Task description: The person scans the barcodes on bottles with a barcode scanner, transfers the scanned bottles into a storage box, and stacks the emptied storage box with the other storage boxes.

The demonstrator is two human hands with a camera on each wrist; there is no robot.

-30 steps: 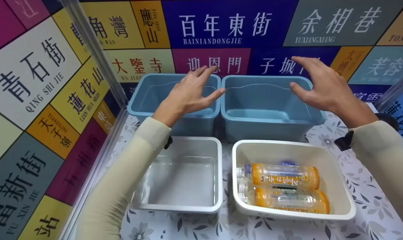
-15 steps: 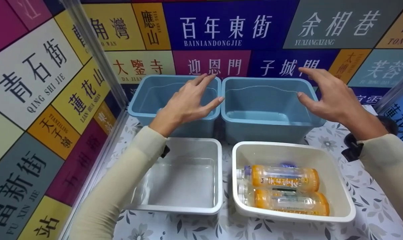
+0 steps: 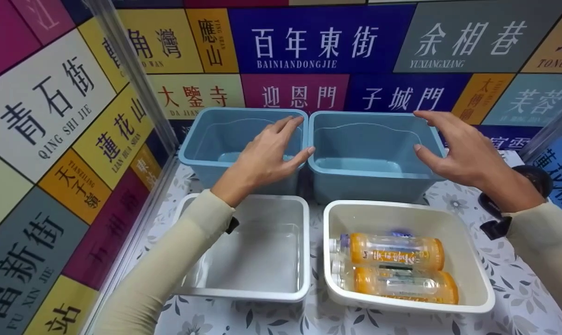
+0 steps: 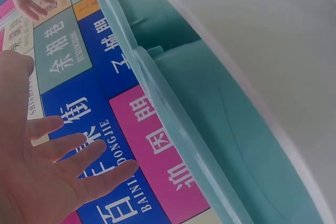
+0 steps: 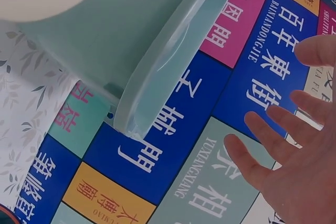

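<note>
My left hand point(image 3: 269, 156) hovers over the left blue bin point(image 3: 206, 160), fingers loosely spread with the thumb apart and nothing held. My right hand point(image 3: 462, 156) hangs at the right end of the right blue bin point(image 3: 364, 177), also holding nothing. Both wrist views show the palms bare: the left hand point(image 4: 52, 171) and the right hand point(image 5: 294, 150) have relaxed fingers. Below them, a cream basin point(image 3: 467, 251) holds an upper bottle point(image 3: 397, 250) and a lower bottle point(image 3: 406, 284), both clear with orange labels and lying on their sides.
A white basin point(image 3: 304, 246) stands left of the cream one, partly behind my left forearm. Everything rests on a floral tablecloth point(image 3: 455, 202). Walls covered in Chinese lettering point(image 3: 318, 42) close off the back and the left side.
Both hands have lowered slightly in the head view, and the right hand has also shifted a little to the right. The bins and bottles keep their places.
</note>
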